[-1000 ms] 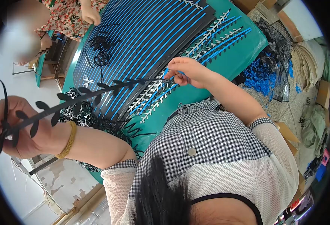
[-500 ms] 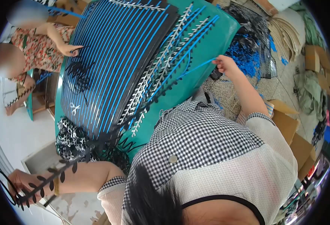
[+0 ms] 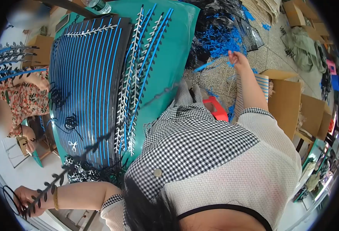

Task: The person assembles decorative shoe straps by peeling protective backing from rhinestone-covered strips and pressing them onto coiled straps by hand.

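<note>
At the lower left, my left hand (image 3: 30, 201) is closed on one end of a black leaf-patterned strip (image 3: 54, 180). This strip runs up to the right across the table corner, its far part blurred by motion. A thin black loop hangs beside the hand. My right hand (image 3: 238, 61) is out over the floor at the right with its fingers curled. A narrow blue strip (image 3: 205, 67), blurred, trails left from near the fingertips; the contact is hard to make out. Below it lies a heap of blue scraps (image 3: 225, 38) on black plastic.
A green table (image 3: 169, 42) carries a black sheet with blue lines (image 3: 86, 73), white and black leaf strips (image 3: 129, 88), scissors (image 3: 72, 146) and a tangled leaf pile (image 3: 81, 169). Other people (image 3: 23, 92) work at the left. Cardboard boxes (image 3: 283, 104) and a red stool (image 3: 215, 107) stand nearby.
My right hand has moved outward over the scraps, and the blue strip no longer stretches to the table. The leaf strip's far end has swung free. The view has shifted right.
</note>
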`<state>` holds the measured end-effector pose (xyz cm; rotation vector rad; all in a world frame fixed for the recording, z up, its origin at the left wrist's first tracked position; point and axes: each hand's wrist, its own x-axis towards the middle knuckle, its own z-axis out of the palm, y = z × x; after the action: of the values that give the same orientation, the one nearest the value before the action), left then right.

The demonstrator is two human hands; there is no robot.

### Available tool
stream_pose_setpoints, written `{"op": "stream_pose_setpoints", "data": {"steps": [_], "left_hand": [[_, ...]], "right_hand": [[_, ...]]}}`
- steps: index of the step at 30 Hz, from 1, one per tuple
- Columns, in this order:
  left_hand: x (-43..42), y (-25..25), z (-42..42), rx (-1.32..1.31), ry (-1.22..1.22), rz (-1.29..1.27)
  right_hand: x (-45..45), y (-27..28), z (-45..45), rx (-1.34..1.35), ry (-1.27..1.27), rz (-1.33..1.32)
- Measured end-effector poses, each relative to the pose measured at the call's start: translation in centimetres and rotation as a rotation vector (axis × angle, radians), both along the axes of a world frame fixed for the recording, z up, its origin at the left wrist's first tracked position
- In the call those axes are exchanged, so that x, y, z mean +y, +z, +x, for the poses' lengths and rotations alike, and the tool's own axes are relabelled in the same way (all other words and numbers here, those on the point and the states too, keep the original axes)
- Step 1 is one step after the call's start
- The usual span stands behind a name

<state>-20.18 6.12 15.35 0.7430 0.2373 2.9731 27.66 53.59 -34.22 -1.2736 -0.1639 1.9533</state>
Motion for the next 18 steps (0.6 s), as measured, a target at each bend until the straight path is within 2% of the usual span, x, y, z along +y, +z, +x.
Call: {"op": "stream_pose_setpoints", "data": {"steps": [4, 5, 8, 11, 13, 15, 16, 18], "left_hand": [[3.1, -0.3, -0.1, 0.0, 0.113, -0.01], [3.4, -0.4, -0.3, -0.003, 0.075, -0.029], [3.0, -1.3, -2.1, 0.018, 0.004, -0.027], [3.9, -3.3, -1.2, 0.055, 0.006, -0.144], [5.1, -3.6, 0.3, 0.022, 0.026, -0.137], [5.3, -3.3, 0.9, 0.036, 0.021, -0.175], [5.4, -3.0, 1.4, 0.045, 0.026, -0.201], [5.8, -2.4, 2.2, 0.071, 0.039, -0.257]], "right_hand": [[-0.6, -0.9, -2.2, 0.084, -0.077, 0.067], [-1.5, -0.2, -3.1, 0.083, -0.078, 0.048], [-4.3, -3.3, -4.8, 0.013, 0.058, 0.064], [-7.5, -3.7, -6.7, -0.347, 0.474, 0.026], [-10.6, -2.8, -8.5, -1.324, 0.872, 0.625], [-13.1, -0.6, -11.1, -1.655, 0.911, 1.225], [-13.6, 1.6, -12.6, -1.473, 0.78, 1.475], [-15.0, 4.4, -15.7, -0.785, 1.176, 1.464]]}}
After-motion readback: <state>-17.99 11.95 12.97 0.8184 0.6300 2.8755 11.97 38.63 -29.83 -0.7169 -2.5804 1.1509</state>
